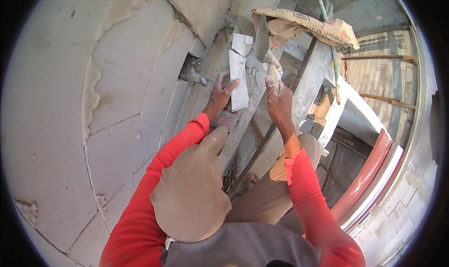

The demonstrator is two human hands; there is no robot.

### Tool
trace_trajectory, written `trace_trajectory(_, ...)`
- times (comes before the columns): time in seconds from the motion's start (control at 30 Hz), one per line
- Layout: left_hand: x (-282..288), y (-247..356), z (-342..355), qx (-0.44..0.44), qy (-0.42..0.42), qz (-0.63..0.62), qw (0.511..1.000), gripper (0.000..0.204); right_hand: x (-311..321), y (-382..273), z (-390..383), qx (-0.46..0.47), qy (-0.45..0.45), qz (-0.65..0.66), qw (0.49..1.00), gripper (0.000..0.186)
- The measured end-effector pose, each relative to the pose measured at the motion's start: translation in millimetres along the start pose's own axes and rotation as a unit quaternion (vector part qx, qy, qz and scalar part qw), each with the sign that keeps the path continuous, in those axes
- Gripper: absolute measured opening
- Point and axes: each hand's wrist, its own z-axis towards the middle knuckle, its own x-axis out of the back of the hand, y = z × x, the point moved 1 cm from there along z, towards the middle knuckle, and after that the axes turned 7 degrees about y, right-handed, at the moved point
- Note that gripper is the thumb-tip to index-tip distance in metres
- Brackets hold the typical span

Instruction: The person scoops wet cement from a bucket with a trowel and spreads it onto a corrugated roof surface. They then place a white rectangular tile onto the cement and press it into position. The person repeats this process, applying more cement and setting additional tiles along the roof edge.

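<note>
My left hand (220, 96) grips the left edge of a long white block piece (239, 80), with a smaller broken chunk (242, 44) at its upper end. My right hand (280, 98) is closed on the pale, crusted handle of a trowel (262, 37), whose metal blade points up and away from me. Crumbled white fragments (255, 74) lie between the two hands on the narrow ledge. A torn brown paper sack (322, 30) rests just beyond the trowel.
Large grey wall panels (51, 103) fill the left. A green pole (336, 65) leans at upper right beside concrete beams (308, 75). Below right are open gaps between beams, curved red and white strips (362, 180) and a pale block wall (407, 197). My knee (187, 187) is bent beneath me.
</note>
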Motion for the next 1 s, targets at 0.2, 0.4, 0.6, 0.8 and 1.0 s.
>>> trace_trajectory(0.2, 31, 2, -18, 0.178, -0.139, -0.297, 0.928, 0.065, 27, 20, -41, -0.068, -0.023, 0.004, 0.997, 0.054)
trace_trajectory(0.4, 46, 18, -29, 0.191, -0.106, -0.272, 0.937, 0.068, 22, 20, -46, -0.01, -0.097, -0.009, 0.995, 0.047)
trace_trajectory(0.6, 53, 6, -8, 0.172, -0.064, -0.218, 0.958, 0.068, -2, 2, -40, 0.078, -0.11, -0.018, 0.991, 0.046)
trace_trajectory(0.8, 38, -14, -5, 0.129, -0.068, -0.184, 0.972, 0.064, 7, -55, -38, 0.09, -0.016, 0.048, 0.995, 0.045)
trace_trajectory(1.0, 59, -23, 11, 0.122, -0.06, -0.178, 0.975, 0.061, -20, -7, -36, 0.048, -0.076, -0.013, 0.996, 0.042)
